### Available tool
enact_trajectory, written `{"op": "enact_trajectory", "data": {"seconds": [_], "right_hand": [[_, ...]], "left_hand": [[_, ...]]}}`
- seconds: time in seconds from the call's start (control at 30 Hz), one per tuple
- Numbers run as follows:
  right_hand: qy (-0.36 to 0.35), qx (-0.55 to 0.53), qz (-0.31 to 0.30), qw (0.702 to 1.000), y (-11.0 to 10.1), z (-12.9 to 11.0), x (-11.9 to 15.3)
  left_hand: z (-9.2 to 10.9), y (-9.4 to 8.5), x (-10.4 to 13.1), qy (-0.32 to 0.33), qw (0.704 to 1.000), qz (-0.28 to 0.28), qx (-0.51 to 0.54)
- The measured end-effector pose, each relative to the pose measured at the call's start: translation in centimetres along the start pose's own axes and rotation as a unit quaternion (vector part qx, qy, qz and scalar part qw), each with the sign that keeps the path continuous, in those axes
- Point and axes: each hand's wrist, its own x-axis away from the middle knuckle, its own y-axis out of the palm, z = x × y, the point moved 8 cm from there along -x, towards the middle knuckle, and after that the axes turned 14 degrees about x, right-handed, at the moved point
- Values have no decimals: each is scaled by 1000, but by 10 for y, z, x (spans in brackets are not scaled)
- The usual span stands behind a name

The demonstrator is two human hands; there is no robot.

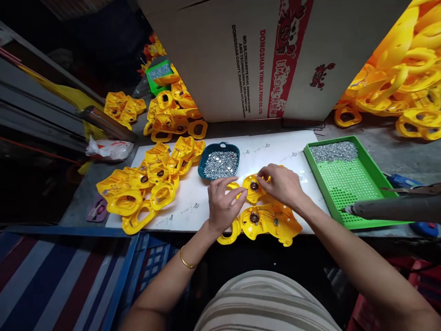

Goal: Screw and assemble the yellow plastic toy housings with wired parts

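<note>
My left hand (223,204), a gold bangle on its wrist, hovers at the left side of two yellow plastic shells. Its thumb and forefinger are closed together; anything between them is too small to make out. Over the farther yellow shell (251,192), my right hand (281,185) has its fingertips pinched beside a round dark speaker-like part (254,186). What that pinch holds is hidden. The nearer yellow shell (253,223) lies hollow side up, with thin wires and a similar round part inside. Just behind my left hand sits a teal dish (201,168) of small silvery metal pieces.
Several yellow shells (144,177) are heaped left on the white board (193,216). A green tray (332,202) with small metal pieces stands right, a grey screwdriver-like tool (386,209) jutting over it. Behind rises a large carton (241,69); more yellow parts (406,82) pile up right.
</note>
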Motion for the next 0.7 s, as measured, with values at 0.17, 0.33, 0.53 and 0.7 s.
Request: {"op": "enact_trajectory", "data": {"seconds": [0.17,0.33,0.53,0.7], "right_hand": [[88,-268,37,959,0,62,25],[75,-349,67,932,8,84,39],[66,-385,82,917,8,89,40],[74,-414,87,903,12,92,40]], "left_hand": [[14,65,-30,-20,992,-121,32],[27,104,-47,-21,978,-190,77],[26,103,-48,-20,973,-215,78],[22,109,-50,-70,972,-197,109]]}}
